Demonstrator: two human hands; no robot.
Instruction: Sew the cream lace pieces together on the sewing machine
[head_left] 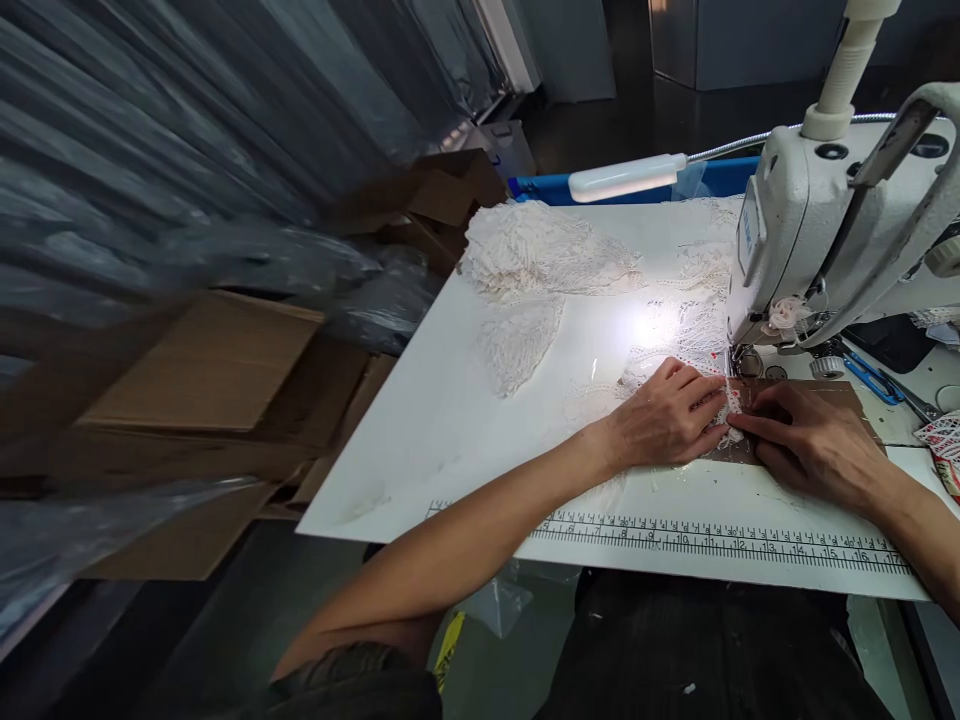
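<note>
My left hand [670,414] lies flat on a strip of white lace [727,412], fingers stretched toward the needle of the white sewing machine [840,230]. My right hand [806,432] rests opposite it, fingertips pinching the same lace just in front of the presser foot [742,362]. The lace runs under the machine head and away across the white table [450,440]. A brown plate [840,395] lies under my right hand.
Heaps of white lace [536,255] lie at the table's far side under a lamp [626,178]. A printed ruler [720,540] runs along the front edge. Blue-handled scissors [874,378] lie right of the machine. Cardboard boxes [217,390] stand left of the table.
</note>
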